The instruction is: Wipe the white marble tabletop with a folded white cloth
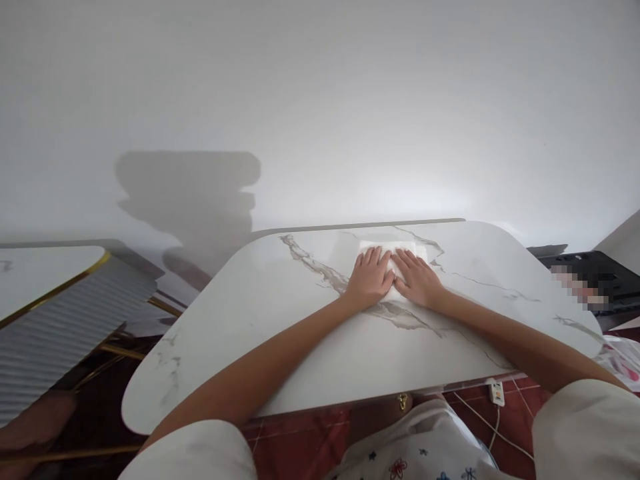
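Both hands lie side by side on a flat white cloth or tissue (367, 245) near the back of a white marble-patterned table (320, 353). My left hand (369, 279) rests palm down on its left part, fingers spread and pointing away from me. On the right part, my right hand (419, 277) is also flat with spread fingers. The thumbs come close together over the middle of the cloth, and neither hand is gripping it. Most of the cloth is hidden under the palms.
A white wall (350, 120) stands right behind the table. At the left is a second table (47, 273) with gold trim. A black item (620, 277) is at the right. Below the front edge, a power strip (497, 392) with cables lies on the red tiled floor (295, 443).
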A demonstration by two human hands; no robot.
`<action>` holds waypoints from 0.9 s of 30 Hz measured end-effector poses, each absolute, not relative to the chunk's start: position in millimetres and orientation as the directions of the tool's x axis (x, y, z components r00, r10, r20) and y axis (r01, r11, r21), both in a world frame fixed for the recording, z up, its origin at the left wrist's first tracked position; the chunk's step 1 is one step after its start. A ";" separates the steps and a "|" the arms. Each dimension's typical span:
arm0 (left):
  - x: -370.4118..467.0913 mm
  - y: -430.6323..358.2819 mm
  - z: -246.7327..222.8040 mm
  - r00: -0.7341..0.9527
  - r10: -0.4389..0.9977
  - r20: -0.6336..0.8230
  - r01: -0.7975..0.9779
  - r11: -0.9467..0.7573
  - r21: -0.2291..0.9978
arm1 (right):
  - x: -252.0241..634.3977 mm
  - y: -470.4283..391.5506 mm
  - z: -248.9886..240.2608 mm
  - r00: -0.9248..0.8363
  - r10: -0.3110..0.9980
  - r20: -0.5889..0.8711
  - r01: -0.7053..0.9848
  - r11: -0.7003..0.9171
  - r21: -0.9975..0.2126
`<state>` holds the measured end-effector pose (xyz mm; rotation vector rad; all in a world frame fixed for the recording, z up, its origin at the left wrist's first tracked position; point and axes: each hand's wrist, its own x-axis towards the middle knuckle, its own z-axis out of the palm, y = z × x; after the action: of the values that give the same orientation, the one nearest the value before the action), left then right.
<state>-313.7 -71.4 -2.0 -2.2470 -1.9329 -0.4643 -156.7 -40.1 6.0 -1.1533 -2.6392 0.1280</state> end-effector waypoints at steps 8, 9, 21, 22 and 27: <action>-308.9 -133.1 -3.6 0.124 0.935 0.332 0.977 -0.174 0.123 | -145.5 -94.0 1.6 -0.685 0.691 0.228 0.667 0.722 -0.184; -308.2 -140.1 -3.8 0.128 0.935 0.332 0.976 -0.178 0.125 | -143.3 -100.5 0.8 -0.691 0.682 0.239 0.658 0.731 -0.183; -270.9 -179.0 -9.0 0.196 0.917 0.348 0.956 -0.258 0.141 | -96.1 -139.8 -3.2 -0.691 0.681 0.240 0.654 0.731 -0.194; -268.1 -175.1 -8.7 0.200 0.916 0.349 0.955 -0.262 0.140 | -93.9 -136.4 -3.0 -0.684 0.689 0.239 0.662 0.724 -0.192; -264.3 -145.9 -7.9 0.208 0.915 0.347 0.954 -0.268 0.135 | -93.8 -112.2 -2.3 -0.663 0.708 0.245 0.691 0.704 -0.165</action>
<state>-264.3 -145.9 -7.9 -2.3555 -1.8304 -0.5518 -93.8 -112.2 -2.3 -1.1044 -2.6236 0.0826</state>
